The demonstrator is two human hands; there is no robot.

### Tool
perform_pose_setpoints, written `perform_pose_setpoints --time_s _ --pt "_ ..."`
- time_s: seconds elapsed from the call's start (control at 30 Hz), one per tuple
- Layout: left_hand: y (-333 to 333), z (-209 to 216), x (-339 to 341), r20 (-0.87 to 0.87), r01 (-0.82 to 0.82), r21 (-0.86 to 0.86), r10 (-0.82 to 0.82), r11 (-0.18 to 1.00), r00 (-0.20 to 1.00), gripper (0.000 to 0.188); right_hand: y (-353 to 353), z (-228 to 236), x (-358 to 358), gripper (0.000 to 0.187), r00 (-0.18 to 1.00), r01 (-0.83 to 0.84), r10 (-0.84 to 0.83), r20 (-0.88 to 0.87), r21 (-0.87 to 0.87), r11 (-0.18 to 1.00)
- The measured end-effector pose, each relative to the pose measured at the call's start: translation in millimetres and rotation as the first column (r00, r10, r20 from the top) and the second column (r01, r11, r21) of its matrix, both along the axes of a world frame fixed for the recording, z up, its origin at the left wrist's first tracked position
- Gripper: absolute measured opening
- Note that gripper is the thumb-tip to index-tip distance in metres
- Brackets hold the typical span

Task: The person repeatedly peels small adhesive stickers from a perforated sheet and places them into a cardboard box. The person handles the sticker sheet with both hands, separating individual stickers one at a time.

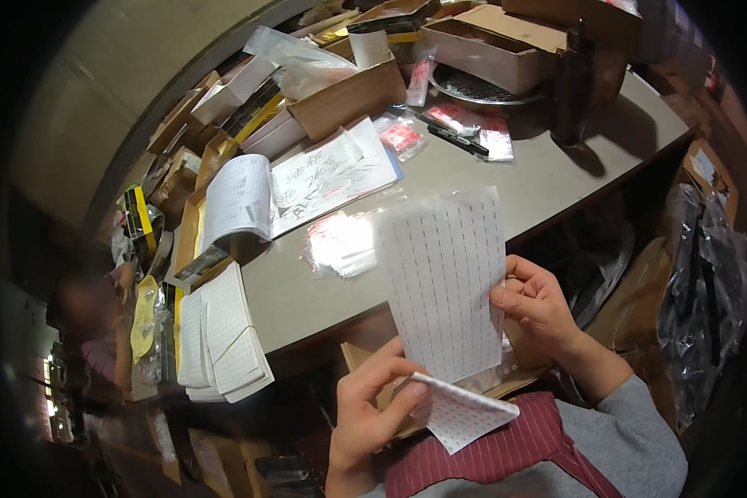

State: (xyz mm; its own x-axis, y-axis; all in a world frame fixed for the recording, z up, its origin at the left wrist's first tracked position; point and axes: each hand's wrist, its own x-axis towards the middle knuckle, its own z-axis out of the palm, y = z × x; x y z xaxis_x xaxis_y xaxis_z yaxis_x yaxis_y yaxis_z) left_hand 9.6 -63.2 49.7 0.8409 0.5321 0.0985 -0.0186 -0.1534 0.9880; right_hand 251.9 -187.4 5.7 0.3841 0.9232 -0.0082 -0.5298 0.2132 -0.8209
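Note:
In my right hand (539, 303) is a white sheet (444, 290) with rows of small dark marks. My thumb and fingers pinch its right edge, and it stands nearly upright over the table's near edge. My left hand (378, 402), lower down, grips a folded printed sheet (465, 412) between thumb and fingers. This one hangs over my dark red striped apron (490, 440). Whether the two sheets are joined behind my left hand, I cannot tell. Behind the raised sheet, small clear bags with red print (340, 243) lie on the table.
The grey table (539, 199) carries an open notebook (236, 199), handwritten pages (328, 178), a banded stack of printed sheets (228, 340), black markers (456, 139) and a dark bottle (570, 91). Cardboard boxes (349, 100) crowd the back. Another person (100, 324) is at the left.

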Motion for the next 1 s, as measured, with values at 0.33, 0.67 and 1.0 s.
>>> perform_pose_setpoints --time_s 0.33,0.67,1.0 --pt "-8.2 -1.7 -3.5 0.054 -0.303 0.201 0.298 0.932 0.953 0.012 12.1 -2.0 9.9 0.065 0.531 0.232 -0.337 0.778 0.249 0.940" --pt "-2.2 37.5 10.9 0.069 -0.041 0.695 -0.010 0.718 0.998 0.026 44.0 13.9 -10.1 0.082 0.169 -0.387 -0.045 0.985 0.108 0.916" --pt "9.9 5.8 -3.2 0.159 -0.222 0.129 0.201 0.966 0.967 0.018 30.4 15.1 4.0 0.072 0.914 -0.127 0.109 0.392 0.019 0.992"
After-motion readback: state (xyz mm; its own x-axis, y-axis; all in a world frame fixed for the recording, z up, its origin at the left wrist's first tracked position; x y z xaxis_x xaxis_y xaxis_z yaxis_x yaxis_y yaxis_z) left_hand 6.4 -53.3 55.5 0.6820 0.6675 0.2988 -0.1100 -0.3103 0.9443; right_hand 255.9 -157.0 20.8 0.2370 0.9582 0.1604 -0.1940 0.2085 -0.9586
